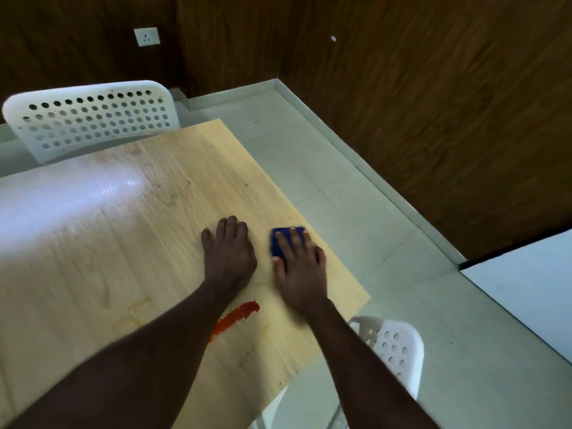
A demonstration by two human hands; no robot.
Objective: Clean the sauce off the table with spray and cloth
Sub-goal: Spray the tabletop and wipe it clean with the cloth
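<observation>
A red sauce streak (236, 317) lies on the light wooden table (148, 243), partly hidden under my left forearm. Faint orange smears mark the wood left of it. My right hand (300, 267) presses flat on a folded blue cloth (283, 239) close to the table's right edge, beyond the streak. Just left of the cloth, my left hand (230, 252) rests palm down on the bare wood with fingers spread, holding nothing. No spray bottle is in view.
A white perforated chair (89, 119) stands at the table's far side and another white chair (393, 351) at the near right corner. Pale tiled floor (356, 212) runs along a dark wood-panelled wall. A white surface (526, 289) sits at the right.
</observation>
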